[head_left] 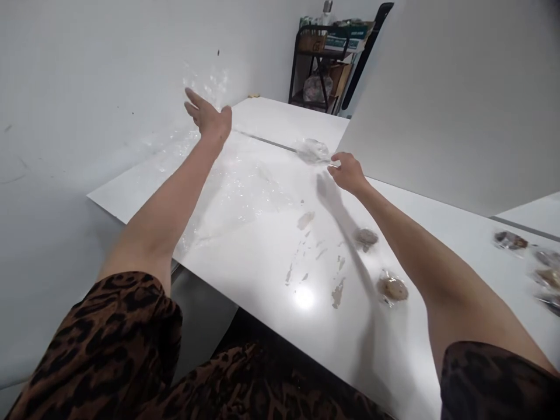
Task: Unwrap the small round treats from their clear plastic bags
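Note:
My left hand is raised over the far left of the white table, its fingers stretched out and apart. Beside and behind it is thin clear plastic film, which also lies spread across the left of the table. At the far middle, my right hand pinches the edge of a small crumpled clear plastic bag between thumb and fingers. What the bag contains, if anything, I cannot make out. Below my right forearm lie a brown plastic-wrapped round item and a second wrapped round item.
Several more wrapped items sit at the right edge. Wet smears mark the tabletop. A grey-white panel stands along the far right side, a white wall on the left. Behind is a black shelf cart with boxes.

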`<state>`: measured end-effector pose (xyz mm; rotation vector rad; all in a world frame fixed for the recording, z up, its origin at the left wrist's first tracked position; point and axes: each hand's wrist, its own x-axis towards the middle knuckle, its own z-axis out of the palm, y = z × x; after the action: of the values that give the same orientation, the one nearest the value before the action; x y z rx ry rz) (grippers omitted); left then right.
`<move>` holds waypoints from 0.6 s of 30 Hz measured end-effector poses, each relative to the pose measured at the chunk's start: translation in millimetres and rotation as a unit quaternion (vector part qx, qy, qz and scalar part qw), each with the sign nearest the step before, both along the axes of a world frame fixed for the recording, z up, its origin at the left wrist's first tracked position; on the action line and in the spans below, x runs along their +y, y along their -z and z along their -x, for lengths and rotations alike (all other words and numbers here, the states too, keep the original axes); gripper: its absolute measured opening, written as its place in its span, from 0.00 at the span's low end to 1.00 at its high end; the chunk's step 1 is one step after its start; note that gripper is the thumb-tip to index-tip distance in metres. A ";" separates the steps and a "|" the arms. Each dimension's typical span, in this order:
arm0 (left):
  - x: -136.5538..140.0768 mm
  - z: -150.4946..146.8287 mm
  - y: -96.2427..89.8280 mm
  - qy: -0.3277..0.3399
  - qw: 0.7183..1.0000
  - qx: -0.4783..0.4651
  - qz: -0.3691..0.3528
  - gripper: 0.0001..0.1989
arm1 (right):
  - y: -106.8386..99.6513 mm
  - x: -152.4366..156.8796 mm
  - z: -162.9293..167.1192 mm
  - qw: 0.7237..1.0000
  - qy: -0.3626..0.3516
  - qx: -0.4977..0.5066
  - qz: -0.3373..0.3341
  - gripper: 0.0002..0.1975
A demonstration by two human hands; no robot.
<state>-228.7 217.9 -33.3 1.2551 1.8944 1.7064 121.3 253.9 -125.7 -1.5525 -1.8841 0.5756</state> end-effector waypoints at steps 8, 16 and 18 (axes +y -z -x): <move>-86.7 -55.5 76.5 0.209 0.971 0.102 -0.049 0.41 | 9.6 38.1 22.6 0.998 0.004 -0.048 0.037 0.08; -145.6 -138.0 84.3 0.333 0.872 -0.292 0.209 0.41 | -34.2 -95.2 -10.6 0.931 -0.088 0.322 0.146 0.17; -155.4 -157.3 80.3 0.355 0.806 -0.404 0.247 0.43 | -40.1 -144.8 -16.8 0.927 -0.094 0.336 0.140 0.19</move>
<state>-71.4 62.5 -113.6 0.6872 1.0282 0.9774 138.1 109.1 -85.6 -1.1203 -1.4542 1.3219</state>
